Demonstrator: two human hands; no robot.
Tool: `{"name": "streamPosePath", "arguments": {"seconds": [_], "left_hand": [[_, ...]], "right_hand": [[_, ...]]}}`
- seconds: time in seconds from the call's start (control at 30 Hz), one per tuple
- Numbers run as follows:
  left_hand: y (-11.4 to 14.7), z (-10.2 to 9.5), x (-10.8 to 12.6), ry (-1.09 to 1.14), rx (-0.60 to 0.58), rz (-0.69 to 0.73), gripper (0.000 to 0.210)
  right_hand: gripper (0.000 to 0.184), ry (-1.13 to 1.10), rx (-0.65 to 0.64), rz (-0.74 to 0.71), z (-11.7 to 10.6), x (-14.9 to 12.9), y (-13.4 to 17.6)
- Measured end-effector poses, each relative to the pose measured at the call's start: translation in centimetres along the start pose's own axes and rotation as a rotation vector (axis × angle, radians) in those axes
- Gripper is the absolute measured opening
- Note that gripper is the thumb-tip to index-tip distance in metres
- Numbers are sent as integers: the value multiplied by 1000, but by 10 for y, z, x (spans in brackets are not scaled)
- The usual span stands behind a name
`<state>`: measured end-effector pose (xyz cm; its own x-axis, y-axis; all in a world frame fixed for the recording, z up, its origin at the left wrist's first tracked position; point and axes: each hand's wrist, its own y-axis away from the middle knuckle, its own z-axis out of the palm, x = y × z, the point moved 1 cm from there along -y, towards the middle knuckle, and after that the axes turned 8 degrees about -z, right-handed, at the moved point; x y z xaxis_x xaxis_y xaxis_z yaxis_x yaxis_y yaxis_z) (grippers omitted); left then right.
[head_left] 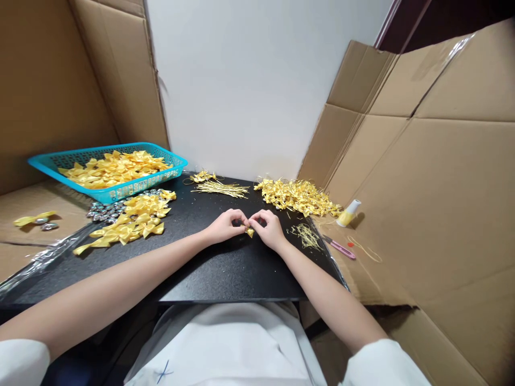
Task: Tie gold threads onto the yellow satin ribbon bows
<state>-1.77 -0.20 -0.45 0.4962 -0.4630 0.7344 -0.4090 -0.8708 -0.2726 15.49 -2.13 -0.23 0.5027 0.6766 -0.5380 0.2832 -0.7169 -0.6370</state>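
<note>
Over the middle of the black table, my left hand (228,225) and my right hand (267,227) meet, thumbs and forefingers pinched. Between them a small yellow ribbon bow (250,232) pokes out below the fingertips; most of it is hidden. Both hands appear to hold this bow. Left of my left hand lies a spread of yellow bows (132,222) beside a heap of silvery bells or beads (108,211). Beyond the hands is a bundle of gold ties (222,188). Farther right sits a large pile of bows with gold ties (298,197).
A blue plastic basket (113,194) full of yellow bows stands at the left. At the right are thread clippings (306,236), a pink-handled cutter (341,249) and a thread spool (348,213). Cardboard walls (442,187) rise on both sides, with a pale wall (257,86) behind.
</note>
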Motion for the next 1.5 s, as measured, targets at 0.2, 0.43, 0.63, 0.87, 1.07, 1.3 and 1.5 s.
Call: {"name": "streamPosePath", "arguments": {"seconds": [0.2,0.43,0.63,0.87,1.07,1.3,1.5], "left_hand": [[0,1,0,196,-43,-94,16],[0,1,1,547,-68,-71,32],[2,2,6,653,-195,-181,32],[2,3,10,777,-235,-204,32],[1,8,9,704,-254,-184,32],[6,-3,18,321,202,-48,24],[6,1,21,359,15,-109,32]], "right_hand": [[10,-87,6,-104,-5,0,-1],[11,-120,59,-94,-6,-2,-2],[10,-116,102,-108,-7,2,-3],[11,-101,141,-113,-6,4,-2],[14,-81,144,-133,-7,-1,-2],[14,-95,151,-120,-8,-4,-2],[13,-173,111,-88,-5,-5,-2]]}}
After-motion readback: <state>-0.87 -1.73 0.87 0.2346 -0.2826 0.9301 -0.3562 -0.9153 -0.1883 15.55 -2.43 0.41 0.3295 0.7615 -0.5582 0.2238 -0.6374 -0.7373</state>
